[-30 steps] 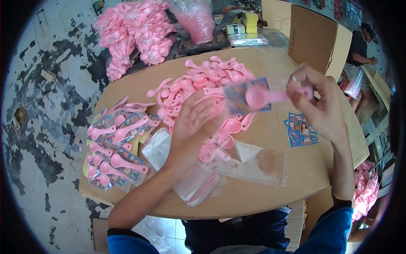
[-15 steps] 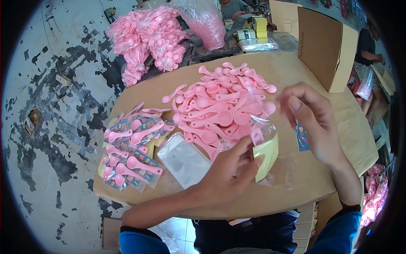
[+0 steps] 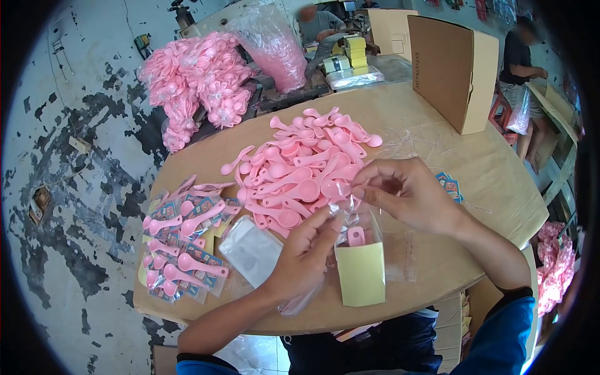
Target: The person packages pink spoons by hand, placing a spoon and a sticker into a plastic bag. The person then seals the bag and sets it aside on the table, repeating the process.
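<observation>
My left hand [image 3: 307, 250] and right hand [image 3: 406, 195] pinch a clear bag [image 3: 374, 231].
Fingers close together grip its crumpled top; a spoon [image 3: 356, 240] and yellow card [image 3: 362, 275] sit inside, below them. The pile [image 3: 303, 172] lies beyond my hands on the desk [image 3: 494, 169]. Uneven pulling could tear the thin film or crease it; a loose pinch could let the bag slip.

bright blue sleeves [image 3: 497, 334], black cuffs [image 3: 520, 292]; dark trousers [image 3: 356, 353], white trim near pocket
</observation>
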The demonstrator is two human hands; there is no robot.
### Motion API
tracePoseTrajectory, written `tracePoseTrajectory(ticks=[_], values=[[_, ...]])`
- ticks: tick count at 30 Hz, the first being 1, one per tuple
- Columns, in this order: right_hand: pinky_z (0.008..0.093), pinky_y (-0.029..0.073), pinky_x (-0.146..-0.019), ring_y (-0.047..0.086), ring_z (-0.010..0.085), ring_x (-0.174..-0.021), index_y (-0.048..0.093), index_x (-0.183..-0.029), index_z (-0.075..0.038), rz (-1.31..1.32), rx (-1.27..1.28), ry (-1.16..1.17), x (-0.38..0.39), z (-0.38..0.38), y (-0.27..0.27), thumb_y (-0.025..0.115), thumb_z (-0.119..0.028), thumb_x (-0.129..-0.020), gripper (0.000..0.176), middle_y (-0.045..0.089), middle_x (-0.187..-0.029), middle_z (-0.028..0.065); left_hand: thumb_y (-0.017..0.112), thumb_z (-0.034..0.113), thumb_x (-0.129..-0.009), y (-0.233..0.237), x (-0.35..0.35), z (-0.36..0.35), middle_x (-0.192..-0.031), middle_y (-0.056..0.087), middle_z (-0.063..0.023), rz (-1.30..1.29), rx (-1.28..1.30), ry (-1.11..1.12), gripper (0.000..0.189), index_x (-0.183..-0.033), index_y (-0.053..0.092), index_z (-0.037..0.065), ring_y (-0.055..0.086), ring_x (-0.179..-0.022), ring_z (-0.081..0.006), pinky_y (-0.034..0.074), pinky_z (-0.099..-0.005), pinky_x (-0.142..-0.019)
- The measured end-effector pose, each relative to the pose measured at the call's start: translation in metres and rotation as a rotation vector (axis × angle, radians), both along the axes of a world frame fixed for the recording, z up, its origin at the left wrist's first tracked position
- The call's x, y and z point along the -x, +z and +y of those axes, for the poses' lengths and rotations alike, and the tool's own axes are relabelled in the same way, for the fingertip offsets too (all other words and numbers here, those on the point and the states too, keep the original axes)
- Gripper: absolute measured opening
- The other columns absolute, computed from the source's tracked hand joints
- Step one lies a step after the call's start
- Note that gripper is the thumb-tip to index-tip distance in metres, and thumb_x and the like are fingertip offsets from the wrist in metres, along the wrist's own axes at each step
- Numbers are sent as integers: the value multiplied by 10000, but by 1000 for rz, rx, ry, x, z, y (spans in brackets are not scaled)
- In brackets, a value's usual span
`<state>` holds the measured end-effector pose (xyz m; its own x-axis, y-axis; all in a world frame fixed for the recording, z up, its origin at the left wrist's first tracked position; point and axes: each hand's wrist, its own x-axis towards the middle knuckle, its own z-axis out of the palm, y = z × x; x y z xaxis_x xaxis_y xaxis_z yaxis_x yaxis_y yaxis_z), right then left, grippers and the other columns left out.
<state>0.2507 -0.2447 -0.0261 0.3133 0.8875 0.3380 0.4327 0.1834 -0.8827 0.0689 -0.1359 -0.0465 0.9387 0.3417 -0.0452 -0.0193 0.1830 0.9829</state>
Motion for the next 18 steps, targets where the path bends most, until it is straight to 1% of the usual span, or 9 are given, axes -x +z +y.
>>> tracePoseTrajectory(ticks=[3,5,6,8,12,14,17,18], values=[[302,493,-661,582,171,-746,691,-938,-70,-811,-438,-262,-2,0,7,717,-108,-812,134,621,-805,39,440,146,-1031,-3,0,2,-1177,581,-44,-69,-40,61,418,-1428,386,24,539,-1013,-60,460,-221,-827],[336,512,-711,598,221,-808,697,-932,-71,-871,-414,-228,4,-3,11,747,-119,-760,185,641,-838,41,430,136,-1032,2,-1,-6,-1177,573,-44,-119,-40,90,444,-1454,348,23,525,-993,-48,447,-209,-811],[353,521,-736,607,246,-838,701,-929,-72,-903,-403,-210,6,-4,12,762,-125,-734,211,651,-855,42,429,133,-1033,1,-2,-5,-1179,570,-43,-102,-122,79,454,-1461,331,17,517,-987,-45,439,-203,-814],[341,520,-739,610,223,-835,703,-918,-78,-936,-423,-192,4,0,2,768,-154,-728,214,656,-858,31,425,127,-1033,-4,-1,-3,-1184,564,-39,-64,-289,53,476,-1474,297,4,501,-973,-39,422,-191,-819],[319,518,-728,613,202,-835,701,-869,-83,-1113,-463,-193,1,2,-7,769,-159,-690,206,660,-863,13,431,128,-1030,-2,-1,-9,-1164,555,-23,-15,-282,61,493,-1474,278,-21,483,-943,-39,397,-181,-816],[320,513,-711,609,197,-819,675,-836,-81,-1140,-436,-182,2,3,-9,765,-152,-668,204,648,-838,14,433,123,-1027,-3,1,-7,-1169,548,-23,2,-247,30,494,-1472,280,-26,478,-945,-43,394,-181,-824],[333,503,-678,599,199,-776,617,-781,-84,-1139,-420,-170,2,7,-10,759,-131,-648,200,619,-791,20,431,122,-1026,-2,1,-3,-1163,540,-17,116,-247,-3,493,-1471,280,-25,476,-953,-41,384,-172,-841],[339,499,-666,595,201,-758,594,-761,-86,-1133,-419,-167,1,9,-9,757,-123,-644,203,607,-774,23,430,122,-1026,-4,1,-2,-1163,544,-18,68,-292,-9,489,-1471,284,-23,477,-952,-37,383,-169,-839]])
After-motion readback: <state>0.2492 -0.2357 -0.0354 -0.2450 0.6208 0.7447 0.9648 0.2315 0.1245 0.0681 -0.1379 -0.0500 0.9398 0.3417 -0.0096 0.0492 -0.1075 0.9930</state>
